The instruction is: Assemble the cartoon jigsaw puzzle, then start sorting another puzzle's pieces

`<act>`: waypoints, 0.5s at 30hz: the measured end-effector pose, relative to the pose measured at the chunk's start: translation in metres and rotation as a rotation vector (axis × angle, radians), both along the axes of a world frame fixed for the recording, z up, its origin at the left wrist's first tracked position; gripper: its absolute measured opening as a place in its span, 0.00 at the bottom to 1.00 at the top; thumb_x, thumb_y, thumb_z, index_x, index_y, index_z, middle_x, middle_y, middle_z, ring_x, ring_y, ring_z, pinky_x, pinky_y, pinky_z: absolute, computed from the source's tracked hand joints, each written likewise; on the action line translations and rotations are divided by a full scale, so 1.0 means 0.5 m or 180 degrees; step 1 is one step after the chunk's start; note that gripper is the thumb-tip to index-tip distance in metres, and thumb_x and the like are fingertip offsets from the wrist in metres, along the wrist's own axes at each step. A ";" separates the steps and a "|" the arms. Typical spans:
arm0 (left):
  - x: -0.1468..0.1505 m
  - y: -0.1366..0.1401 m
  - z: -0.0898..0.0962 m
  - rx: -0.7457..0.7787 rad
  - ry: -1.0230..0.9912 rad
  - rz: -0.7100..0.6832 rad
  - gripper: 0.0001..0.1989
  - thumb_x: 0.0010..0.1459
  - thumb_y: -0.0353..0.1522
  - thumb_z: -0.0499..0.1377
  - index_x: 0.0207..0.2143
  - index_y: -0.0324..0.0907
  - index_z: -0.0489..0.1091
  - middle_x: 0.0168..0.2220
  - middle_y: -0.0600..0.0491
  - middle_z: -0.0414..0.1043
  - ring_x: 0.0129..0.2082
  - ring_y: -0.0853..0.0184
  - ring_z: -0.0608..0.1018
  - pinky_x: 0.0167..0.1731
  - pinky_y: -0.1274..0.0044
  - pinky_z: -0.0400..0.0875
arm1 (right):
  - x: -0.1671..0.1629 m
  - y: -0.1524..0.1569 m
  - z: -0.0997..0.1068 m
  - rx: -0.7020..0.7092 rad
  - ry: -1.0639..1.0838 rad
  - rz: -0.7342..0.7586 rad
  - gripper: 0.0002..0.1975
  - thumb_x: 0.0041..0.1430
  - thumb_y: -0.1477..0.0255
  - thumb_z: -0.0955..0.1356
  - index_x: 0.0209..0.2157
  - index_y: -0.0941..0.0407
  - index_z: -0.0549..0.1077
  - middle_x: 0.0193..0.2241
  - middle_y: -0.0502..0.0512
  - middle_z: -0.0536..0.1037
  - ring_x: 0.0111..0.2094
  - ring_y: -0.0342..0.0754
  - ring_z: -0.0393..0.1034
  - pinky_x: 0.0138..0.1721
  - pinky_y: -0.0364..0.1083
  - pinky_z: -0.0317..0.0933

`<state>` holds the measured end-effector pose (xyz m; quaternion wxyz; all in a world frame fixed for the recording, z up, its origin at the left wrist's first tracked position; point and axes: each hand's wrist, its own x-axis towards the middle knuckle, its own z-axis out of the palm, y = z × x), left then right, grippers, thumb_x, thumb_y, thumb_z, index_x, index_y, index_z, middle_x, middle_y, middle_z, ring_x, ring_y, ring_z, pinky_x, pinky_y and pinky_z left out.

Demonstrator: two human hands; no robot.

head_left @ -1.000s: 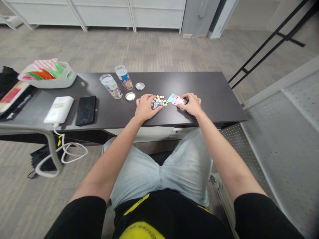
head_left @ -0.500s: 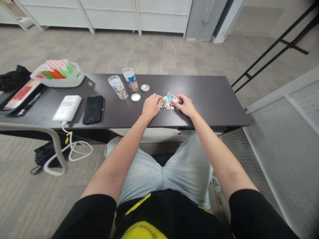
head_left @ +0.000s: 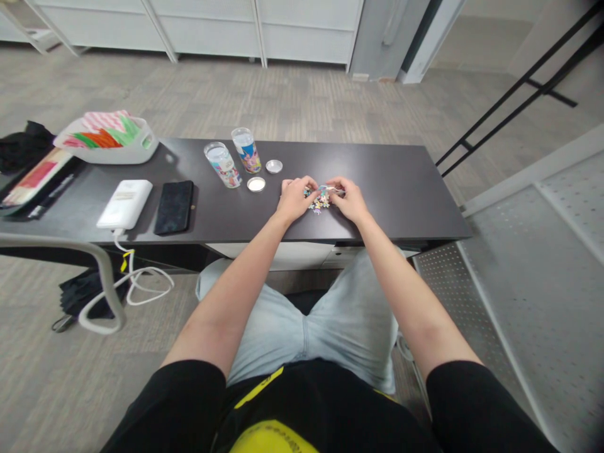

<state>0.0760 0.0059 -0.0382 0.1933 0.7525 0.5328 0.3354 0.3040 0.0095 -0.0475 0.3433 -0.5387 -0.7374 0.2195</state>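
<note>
Jigsaw pieces (head_left: pixel 321 202) lie in a small heap on the dark table between my hands. My right hand (head_left: pixel 348 200) is closed on a small, colourful picture card (head_left: pixel 326 188), tilted so that it shows nearly edge-on above the heap. Whether it is one sheet or joined pieces is too small to tell. At the left side of the heap, my left hand (head_left: pixel 296 200) has its fingers bent and thumb drawn in, close to the card's left end. What its fingertips hold, if anything, is hidden.
Two clear printed canisters (head_left: pixel 223 165) (head_left: pixel 246 151) stand left of my hands, near two round metal lids (head_left: pixel 256 184) (head_left: pixel 274 166). Farther left are a black phone (head_left: pixel 174 207), a white power bank (head_left: pixel 125 204) with a cable, and a white basket (head_left: pixel 136 153) of colourful packets.
The picture card has tipped from facing up to nearly edge-on in my right hand. My left hand has shifted slightly right, its fingers now closer to the card.
</note>
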 end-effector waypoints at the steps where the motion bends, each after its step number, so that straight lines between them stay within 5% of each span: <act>1: -0.002 0.001 -0.001 0.0017 -0.0083 0.0045 0.05 0.75 0.30 0.73 0.47 0.49 0.82 0.51 0.49 0.92 0.56 0.50 0.90 0.72 0.54 0.70 | 0.000 0.001 0.000 0.0009 -0.0034 -0.0091 0.23 0.66 0.69 0.70 0.60 0.51 0.85 0.55 0.62 0.91 0.56 0.63 0.86 0.67 0.61 0.78; 8: -0.028 -0.002 -0.007 0.0152 -0.0594 0.0336 0.05 0.85 0.36 0.65 0.52 0.49 0.82 0.50 0.49 0.93 0.52 0.56 0.91 0.62 0.64 0.82 | 0.039 -0.037 -0.005 0.0046 -0.0320 -0.0626 0.22 0.68 0.60 0.74 0.60 0.51 0.84 0.65 0.70 0.85 0.68 0.74 0.78 0.76 0.76 0.65; 12: -0.027 0.000 -0.005 0.0192 -0.0671 0.0280 0.05 0.82 0.34 0.68 0.47 0.47 0.83 0.53 0.46 0.91 0.54 0.54 0.90 0.63 0.63 0.81 | 0.077 -0.069 -0.011 0.0098 -0.0699 -0.0577 0.26 0.70 0.48 0.77 0.59 0.50 0.86 0.65 0.72 0.83 0.70 0.80 0.74 0.75 0.80 0.65; 15: -0.023 -0.001 -0.002 0.0187 -0.0631 0.0162 0.04 0.76 0.29 0.72 0.44 0.47 0.83 0.53 0.46 0.90 0.55 0.52 0.89 0.66 0.59 0.80 | 0.085 -0.073 -0.012 0.0092 -0.0796 -0.0486 0.22 0.72 0.48 0.77 0.56 0.48 0.86 0.64 0.69 0.85 0.69 0.78 0.75 0.73 0.78 0.67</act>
